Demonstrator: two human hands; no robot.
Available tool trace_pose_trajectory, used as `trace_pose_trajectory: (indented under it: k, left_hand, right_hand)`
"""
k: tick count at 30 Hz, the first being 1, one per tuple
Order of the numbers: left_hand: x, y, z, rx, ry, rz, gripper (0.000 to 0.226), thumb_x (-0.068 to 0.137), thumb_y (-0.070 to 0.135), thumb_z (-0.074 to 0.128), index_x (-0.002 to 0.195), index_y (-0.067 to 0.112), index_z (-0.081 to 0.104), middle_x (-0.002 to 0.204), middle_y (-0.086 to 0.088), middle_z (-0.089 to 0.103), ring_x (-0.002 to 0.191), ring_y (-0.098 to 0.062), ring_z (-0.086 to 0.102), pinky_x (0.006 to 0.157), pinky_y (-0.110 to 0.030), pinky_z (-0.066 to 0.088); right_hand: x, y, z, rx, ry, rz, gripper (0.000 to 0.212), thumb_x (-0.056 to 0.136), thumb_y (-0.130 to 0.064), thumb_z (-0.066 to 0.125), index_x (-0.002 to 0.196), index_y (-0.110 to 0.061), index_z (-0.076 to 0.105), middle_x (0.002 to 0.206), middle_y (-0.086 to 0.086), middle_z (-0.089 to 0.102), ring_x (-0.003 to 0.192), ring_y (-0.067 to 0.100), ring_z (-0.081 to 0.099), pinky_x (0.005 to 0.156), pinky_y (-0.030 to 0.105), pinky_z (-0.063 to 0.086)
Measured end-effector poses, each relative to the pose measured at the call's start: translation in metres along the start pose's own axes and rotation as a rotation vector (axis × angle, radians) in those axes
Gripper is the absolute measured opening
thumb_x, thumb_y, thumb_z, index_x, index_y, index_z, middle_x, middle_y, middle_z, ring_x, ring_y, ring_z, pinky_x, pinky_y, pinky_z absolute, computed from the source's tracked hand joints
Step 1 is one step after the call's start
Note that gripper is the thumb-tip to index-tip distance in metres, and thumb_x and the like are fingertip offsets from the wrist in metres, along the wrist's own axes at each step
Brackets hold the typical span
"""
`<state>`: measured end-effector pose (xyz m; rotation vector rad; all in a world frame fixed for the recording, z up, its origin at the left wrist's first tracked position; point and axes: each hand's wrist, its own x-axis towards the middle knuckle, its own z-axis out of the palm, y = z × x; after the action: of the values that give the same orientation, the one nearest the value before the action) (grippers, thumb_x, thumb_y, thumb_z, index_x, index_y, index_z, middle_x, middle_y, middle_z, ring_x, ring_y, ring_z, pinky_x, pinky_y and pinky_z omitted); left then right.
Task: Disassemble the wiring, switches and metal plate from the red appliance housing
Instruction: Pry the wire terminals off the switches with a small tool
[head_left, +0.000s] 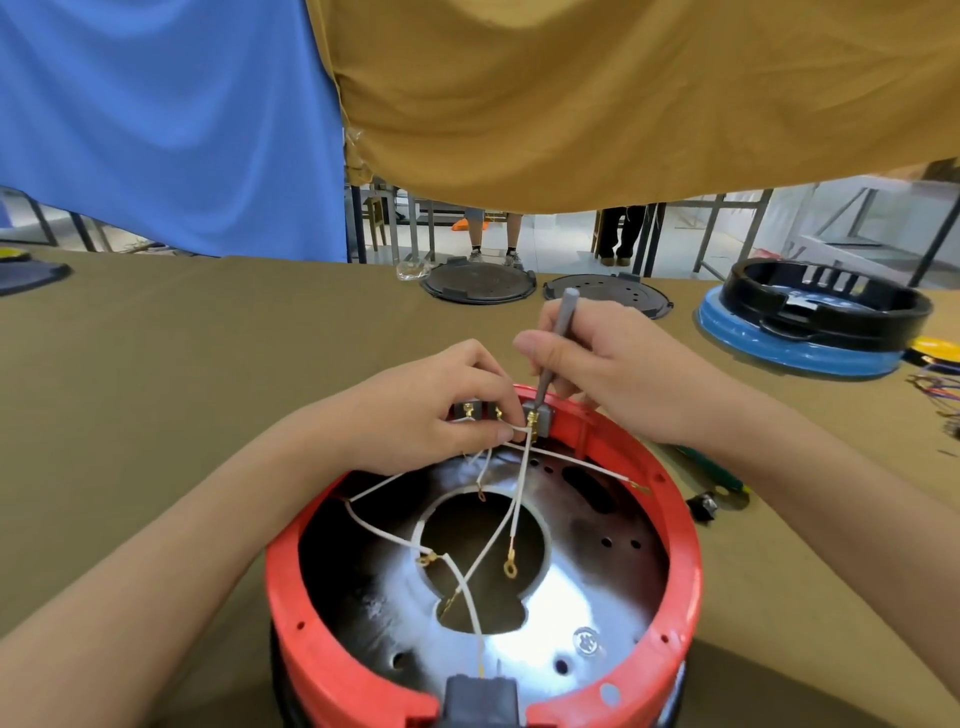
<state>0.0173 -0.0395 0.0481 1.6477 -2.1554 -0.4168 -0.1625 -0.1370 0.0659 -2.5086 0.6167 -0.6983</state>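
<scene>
The right hand (587, 364) grips a grey screwdriver (553, 348) on the switch terminal (535, 415) below it; the left hand (447, 410) pinches a white wire (511, 428) beside it, at the red housing (680, 525) rim. The tip may slip and jab those fingers.

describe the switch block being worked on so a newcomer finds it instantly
Start at the red housing in the foreground and follow its rim to the far side. Small grey switch blocks sit there in a row; it is the rightmost block, the one the grey screwdriver in the right hand points into.
</scene>
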Motion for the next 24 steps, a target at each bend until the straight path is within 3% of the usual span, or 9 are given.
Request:
trace_pose_trajectory:
  k: [4,9,12,15,18,24]
  left_hand:
    - [-0.001,0.001,-0.001,0.002,-0.017,-0.015,0.010,0.095,0.032,0.063,0.098,0.041,0.065,0.115,0.016,0.046,0.095,-0.004,0.053,0.088,-0.022,0.043]
    - [-0.001,0.001,-0.002,0.004,-0.025,-0.013,0.011,0.095,0.033,0.062,0.097,0.044,0.063,0.115,0.018,0.046,0.097,-0.002,0.052,0.088,-0.022,0.043]
    - [0.000,0.001,-0.001,0.001,-0.019,-0.009,0.011,0.094,0.033,0.062,0.099,0.043,0.064,0.115,0.016,0.046,0.100,-0.002,0.052,0.094,-0.028,0.043]
    - [0.000,0.000,-0.001,0.005,-0.013,-0.011,0.010,0.094,0.033,0.063,0.102,0.039,0.066,0.114,0.014,0.046,0.105,-0.004,0.053,0.098,-0.030,0.042]
    - [0.001,-0.001,-0.001,0.003,-0.008,-0.009,0.011,0.094,0.033,0.063,0.103,0.037,0.067,0.115,0.012,0.047,0.105,-0.004,0.053,0.095,-0.028,0.043]
    - [0.000,-0.001,0.001,-0.005,0.000,-0.001,0.011,0.094,0.032,0.064,0.097,0.043,0.063,0.116,0.012,0.047,0.099,-0.001,0.053,0.092,-0.023,0.043]
  right_hand:
    - [0.004,0.007,0.000,0.285,0.019,0.206,0.036,0.102,-0.039,0.049,0.080,-0.013,0.062,0.057,-0.009,0.054,0.054,0.007,0.051,0.054,0.022,0.047]
    - [0.003,0.012,-0.001,0.325,0.005,0.241,0.036,0.102,-0.040,0.048,0.080,-0.015,0.062,0.057,-0.008,0.056,0.055,0.008,0.052,0.058,0.025,0.049]
    - [-0.001,0.006,-0.005,0.138,-0.016,0.066,0.031,0.099,-0.043,0.048,0.081,-0.020,0.059,0.065,-0.008,0.064,0.061,0.003,0.061,0.061,0.022,0.053]
    - [-0.005,-0.004,-0.001,-0.208,-0.031,-0.144,0.029,0.097,-0.050,0.040,0.077,-0.031,0.048,0.062,-0.007,0.057,0.063,0.001,0.057,0.059,0.017,0.044]
    - [-0.006,-0.009,0.002,-0.309,-0.047,-0.172,0.031,0.097,-0.053,0.035,0.077,-0.032,0.044,0.061,-0.009,0.054,0.062,0.001,0.053,0.058,0.019,0.041]
    - [0.003,0.000,0.000,0.046,0.017,0.045,0.035,0.101,-0.041,0.047,0.079,-0.017,0.058,0.062,-0.008,0.056,0.053,0.004,0.050,0.058,0.027,0.048]
